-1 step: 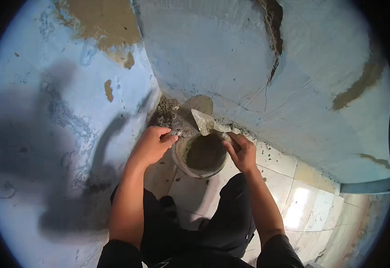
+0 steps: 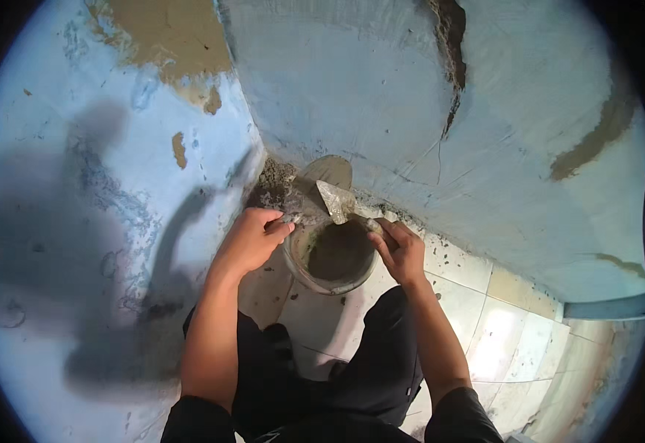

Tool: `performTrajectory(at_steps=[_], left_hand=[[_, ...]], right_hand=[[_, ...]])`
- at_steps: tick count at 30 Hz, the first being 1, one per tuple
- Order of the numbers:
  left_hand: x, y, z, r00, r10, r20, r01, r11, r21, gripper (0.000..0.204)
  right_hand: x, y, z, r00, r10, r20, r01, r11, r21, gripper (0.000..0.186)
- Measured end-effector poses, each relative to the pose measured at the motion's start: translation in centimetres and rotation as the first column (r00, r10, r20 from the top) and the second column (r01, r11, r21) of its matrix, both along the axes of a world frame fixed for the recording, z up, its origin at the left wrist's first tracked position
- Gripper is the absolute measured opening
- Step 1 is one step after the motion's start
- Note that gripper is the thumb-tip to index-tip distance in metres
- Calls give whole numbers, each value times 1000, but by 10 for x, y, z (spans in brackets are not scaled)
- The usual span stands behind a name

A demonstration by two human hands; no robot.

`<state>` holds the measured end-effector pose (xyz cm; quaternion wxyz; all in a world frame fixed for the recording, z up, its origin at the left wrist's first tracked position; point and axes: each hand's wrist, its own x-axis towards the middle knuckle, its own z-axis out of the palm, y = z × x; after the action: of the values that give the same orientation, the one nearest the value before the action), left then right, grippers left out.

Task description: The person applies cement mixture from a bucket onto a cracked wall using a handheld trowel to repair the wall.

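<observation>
At bucket (image 2: 330,289), right grip (image 2: 403,252) holding trowel (image 2: 336,201); left grip (image 2: 251,240), cannot tell if holding; both unmoved since earlier.

Pale tiled floor (image 2: 451,306), one yellowish tile (image 2: 513,289) near the blue wall (image 2: 477,199). On it we note a round bucket (image 2: 325,288), dark crumbs (image 2: 446,258) scattered wallward, grey-brown rubble (image 2: 272,181) heaped in the corner.
</observation>
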<state>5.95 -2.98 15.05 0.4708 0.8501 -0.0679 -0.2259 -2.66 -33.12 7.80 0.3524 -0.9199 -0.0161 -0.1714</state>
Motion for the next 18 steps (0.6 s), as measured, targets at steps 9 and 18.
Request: performTrajectory(at_steps=[9,18], left_hand=[[4,3,12,988,151,-16,-152,981,-119,29],[-5,-3,-29,974,-18,226,-64,935,349,34]], right_hand=[[-35,-36,-14,983,-53,-175,36,994,-101,29],[72,82,101,990,108,93,-142,763,631,29]])
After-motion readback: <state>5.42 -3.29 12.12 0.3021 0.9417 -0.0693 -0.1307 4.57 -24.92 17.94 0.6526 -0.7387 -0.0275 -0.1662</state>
